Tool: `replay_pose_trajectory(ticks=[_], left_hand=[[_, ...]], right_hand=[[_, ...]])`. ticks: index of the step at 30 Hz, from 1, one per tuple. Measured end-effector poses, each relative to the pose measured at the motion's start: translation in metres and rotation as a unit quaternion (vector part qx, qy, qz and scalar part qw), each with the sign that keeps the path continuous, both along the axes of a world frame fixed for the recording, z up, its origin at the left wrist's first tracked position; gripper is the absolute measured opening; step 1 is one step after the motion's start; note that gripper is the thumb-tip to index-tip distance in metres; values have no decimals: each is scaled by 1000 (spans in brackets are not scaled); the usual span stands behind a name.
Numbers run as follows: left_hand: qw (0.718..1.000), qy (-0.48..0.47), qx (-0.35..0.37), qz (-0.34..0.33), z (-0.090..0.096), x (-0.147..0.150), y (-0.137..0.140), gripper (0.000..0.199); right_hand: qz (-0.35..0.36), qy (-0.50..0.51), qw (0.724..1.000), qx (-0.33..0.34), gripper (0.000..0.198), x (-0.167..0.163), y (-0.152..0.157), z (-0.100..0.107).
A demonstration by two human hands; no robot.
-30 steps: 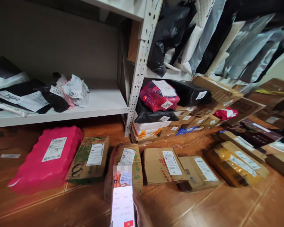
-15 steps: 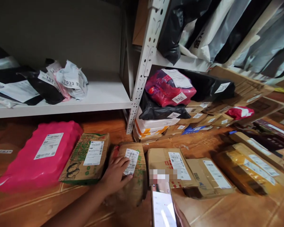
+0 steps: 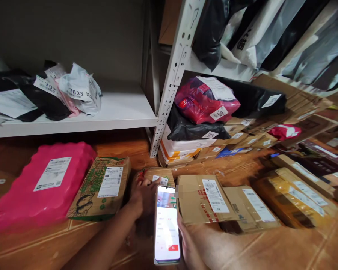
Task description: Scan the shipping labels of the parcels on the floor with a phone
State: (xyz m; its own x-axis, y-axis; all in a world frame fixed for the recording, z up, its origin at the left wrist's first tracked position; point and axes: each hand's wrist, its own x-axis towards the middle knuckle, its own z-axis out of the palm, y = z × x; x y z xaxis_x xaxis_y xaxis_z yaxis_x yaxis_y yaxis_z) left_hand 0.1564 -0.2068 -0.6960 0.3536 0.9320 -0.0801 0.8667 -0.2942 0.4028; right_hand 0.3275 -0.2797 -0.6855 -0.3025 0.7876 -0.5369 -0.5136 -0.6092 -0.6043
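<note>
a reddish wooden floor [image 3: 242,247] runs under white metal shelving [image 3: 169,93], with parcels laid in a row along it. the left hand [image 3: 141,197] rests on a small cardboard parcel [image 3: 157,175] between a green-printed box [image 3: 101,187] and a plain brown box [image 3: 205,197]; its fingers [image 3: 153,183] lie flat and close together on the parcel's top, touching the edge of the white label [image 3: 161,180], pressing rather than gripping. the right hand [image 3: 187,243] holds a smartphone [image 3: 167,225] upright just in front of that parcel, screen lit, with the fingers wrapped on the phone's right edge. the phone covers the near part of the parcel and much of the label, so the printing there cannot be read. the right hand is cut off by the lower edge of the view, and only its thumb side shows. a pink mailer [image 3: 42,187] lies at the far left, partly out of frame. the screen's text is too small to make out.
</note>
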Motion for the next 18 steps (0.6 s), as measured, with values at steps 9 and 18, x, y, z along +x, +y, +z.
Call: replay_pose_trajectory(ticks=[9,18], left_hand=[[1000,-2,-10,-10,7,-21,32,33],[997,-78,1,-10,12,-24,35,43]], right_hand=[[-25,-45,998,-37,78,-2,-25,-9],[-60,79,995,-11,70,-50,-16,31]])
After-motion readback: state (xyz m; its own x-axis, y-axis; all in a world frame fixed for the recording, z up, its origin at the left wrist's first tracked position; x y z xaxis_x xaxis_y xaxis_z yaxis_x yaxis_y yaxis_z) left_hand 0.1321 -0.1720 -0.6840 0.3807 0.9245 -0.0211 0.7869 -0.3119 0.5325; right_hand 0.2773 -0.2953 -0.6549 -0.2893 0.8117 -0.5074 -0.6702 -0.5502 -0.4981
